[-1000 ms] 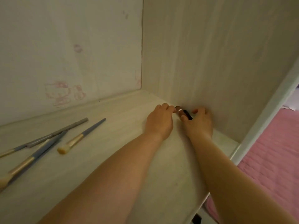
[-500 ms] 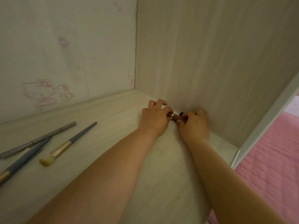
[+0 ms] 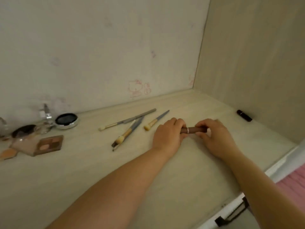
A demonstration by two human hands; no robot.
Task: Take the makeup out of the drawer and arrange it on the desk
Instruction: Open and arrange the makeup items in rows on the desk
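So since a second ago both hands have come away from the back right corner and moved toward the middle of the surface (image 3: pixel 189 171), and they brought the brown tube with them. The little black lipstick (image 3: pixel 244 115) got left behind, lying by the side panel on the right, well apart from the hands.

Head view, only one there is: the left hand (image 3: pixel 167 135) has its fingers curled over one end of the brown lipstick tube (image 3: pixel 192 130), and the right hand (image 3: pixel 214 135) pinches the other end, thumb underneath. The tube lies level between them, low over the surface; can't tell if it's touching. Both forearms stretch straight out from the bottom of the frame, knuckles up.

Looks to me like the arranging step, this tube being lined up next to the makeup brushes (image 3: pixel 132 125) just to its left. Further left sit a round compact (image 3: pixel 66 120) and an eyeshadow palette (image 3: pixel 49 145). Next move, I'd guess: lay it down flat so it doesn't roll, let go, then go back for the black one.
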